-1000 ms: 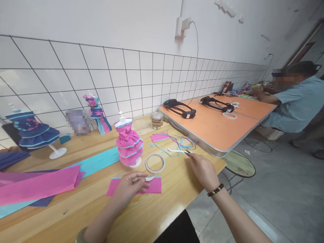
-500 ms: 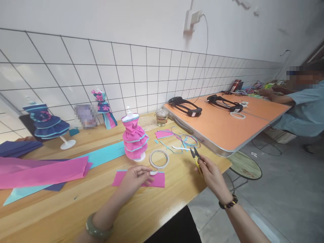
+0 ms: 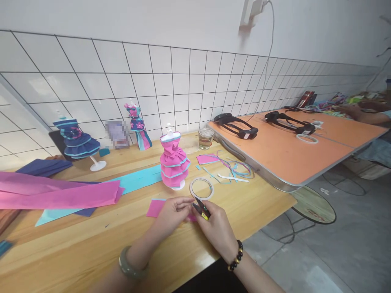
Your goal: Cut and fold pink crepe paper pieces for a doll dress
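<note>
White tiles (image 3: pixel 180 61) back the wooden surface (image 3: pixel 122 240). Snips (image 3: pixel 202 211) lie gripped in the right hand (image 3: pixel 219 230), tips beside the bunched fingertips of the left hand (image 3: pixel 170 215), probably for close control; whether those pinch anything is hidden. Beneath, a pink strip (image 3: pixel 154 208) lies near a tape roll (image 3: pixel 191 188).

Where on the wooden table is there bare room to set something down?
Between the right hand, white strip and table's right corner; also left of the left hand, nearer than the long pink fabric. Crowded: among the ribbons and by the navy dress.
</note>
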`<state>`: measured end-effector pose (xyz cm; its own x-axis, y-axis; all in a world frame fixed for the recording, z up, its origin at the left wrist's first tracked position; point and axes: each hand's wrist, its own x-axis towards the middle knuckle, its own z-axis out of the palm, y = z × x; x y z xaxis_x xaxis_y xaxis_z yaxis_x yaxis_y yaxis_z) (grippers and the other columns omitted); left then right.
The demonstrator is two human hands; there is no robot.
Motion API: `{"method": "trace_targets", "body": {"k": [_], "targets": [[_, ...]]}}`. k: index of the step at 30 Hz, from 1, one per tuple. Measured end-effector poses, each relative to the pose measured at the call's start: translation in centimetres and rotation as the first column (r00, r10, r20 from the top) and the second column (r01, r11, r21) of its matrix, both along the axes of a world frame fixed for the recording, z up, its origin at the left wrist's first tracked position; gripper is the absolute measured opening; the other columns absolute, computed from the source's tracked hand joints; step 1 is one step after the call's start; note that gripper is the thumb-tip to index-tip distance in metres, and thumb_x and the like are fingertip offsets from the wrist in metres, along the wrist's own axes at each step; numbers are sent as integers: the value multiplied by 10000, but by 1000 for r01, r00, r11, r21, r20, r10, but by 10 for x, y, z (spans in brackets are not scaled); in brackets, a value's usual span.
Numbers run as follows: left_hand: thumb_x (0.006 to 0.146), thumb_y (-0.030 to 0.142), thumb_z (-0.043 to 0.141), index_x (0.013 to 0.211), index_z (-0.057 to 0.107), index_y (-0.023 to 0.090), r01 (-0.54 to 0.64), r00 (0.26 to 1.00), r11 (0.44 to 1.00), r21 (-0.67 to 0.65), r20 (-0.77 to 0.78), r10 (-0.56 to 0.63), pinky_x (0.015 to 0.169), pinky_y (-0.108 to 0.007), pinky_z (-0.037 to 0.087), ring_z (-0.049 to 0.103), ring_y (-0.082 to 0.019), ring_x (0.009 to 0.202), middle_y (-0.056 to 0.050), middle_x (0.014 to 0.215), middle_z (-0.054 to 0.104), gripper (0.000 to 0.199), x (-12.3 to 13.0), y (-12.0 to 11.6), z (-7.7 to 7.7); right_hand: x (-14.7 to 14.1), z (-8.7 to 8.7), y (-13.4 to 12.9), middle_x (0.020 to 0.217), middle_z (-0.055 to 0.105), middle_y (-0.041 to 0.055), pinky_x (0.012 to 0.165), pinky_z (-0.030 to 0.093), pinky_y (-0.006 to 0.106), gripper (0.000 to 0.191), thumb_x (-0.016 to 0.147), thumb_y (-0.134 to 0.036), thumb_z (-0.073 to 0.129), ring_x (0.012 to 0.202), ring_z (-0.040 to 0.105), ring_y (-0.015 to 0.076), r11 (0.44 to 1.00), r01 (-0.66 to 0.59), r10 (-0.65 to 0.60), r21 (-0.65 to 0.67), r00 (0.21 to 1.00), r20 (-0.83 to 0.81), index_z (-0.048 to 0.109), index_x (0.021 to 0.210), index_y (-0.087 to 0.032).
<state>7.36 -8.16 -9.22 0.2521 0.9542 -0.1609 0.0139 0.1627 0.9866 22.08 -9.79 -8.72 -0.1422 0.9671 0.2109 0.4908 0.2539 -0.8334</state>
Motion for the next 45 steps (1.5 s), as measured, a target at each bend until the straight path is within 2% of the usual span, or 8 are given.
{"method": "trace_targets", "body": {"k": [8,17,23,27,34,39,43,45], "targets": [[773,205,462,980,663,208,139,988,969,206,-90,-123,785,-292,464,624,-190,848,-19,972,683,289,6,-8,17,1,2,1,788,657,63,657,429,274,148,756,-220,507,711,585,201,999,-28,27,-43,999,-36,626,830,-172],[753,239,521,976,657,185,69,997,993,100,-46,-65,683,-279,495,645,-187,778,-46,902,702,267,5,-7,6,8,2,0,700,642,18,633,422,238,150,773,-248,487,682,577,173,993,-22,8,-113,992,-123,607,739,-165],[748,252,531,957,657,182,60,998,996,67,-7,-59,663,-269,493,641,-174,742,-47,875,702,254,8,-8,9,7,3,-3,694,627,28,617,414,241,176,773,-341,530,643,558,163,998,37,-43,-54,994,-99,580,768,-173],[756,285,520,1014,618,169,21,998,997,69,-66,-16,562,-232,474,620,-156,694,-58,850,687,299,6,-10,17,8,2,-2,691,617,19,611,416,234,138,784,-294,507,647,555,156,999,-8,3,-44,995,-102,578,765,-178],[763,340,496,727,626,160,85,975,987,133,-217,-55,456,-196,411,502,-89,501,-3,668,592,225,6,-11,21,7,1,-1,708,608,9,618,408,237,75,746,-217,518,658,537,156,995,-77,72,-56,994,-77,578,773,-183],[745,341,521,681,579,151,51,982,997,65,-183,-38,418,-185,371,465,-68,412,29,551,531,208,5,-8,16,10,3,2,639,549,-14,569,395,212,114,731,-277,575,604,503,118,975,-119,64,-186,958,-278,545,698,-172],[737,329,544,634,543,143,21,996,1000,3,-91,-21,401,-189,372,471,-70,378,33,497,511,213,4,-3,9,16,1,5,435,323,-110,352,210,177,200,736,-361,583,340,241,47,868,-248,-35,-430,833,-552,473,721,-195],[737,330,552,630,547,137,27,998,1000,-16,-54,-27,406,-194,385,489,-75,388,18,526,539,220,3,-2,7,18,1,5,424,309,-116,343,191,177,209,741,-376,580,326,210,42,868,-246,-61,-432,810,-583,473,721,-197]]}}
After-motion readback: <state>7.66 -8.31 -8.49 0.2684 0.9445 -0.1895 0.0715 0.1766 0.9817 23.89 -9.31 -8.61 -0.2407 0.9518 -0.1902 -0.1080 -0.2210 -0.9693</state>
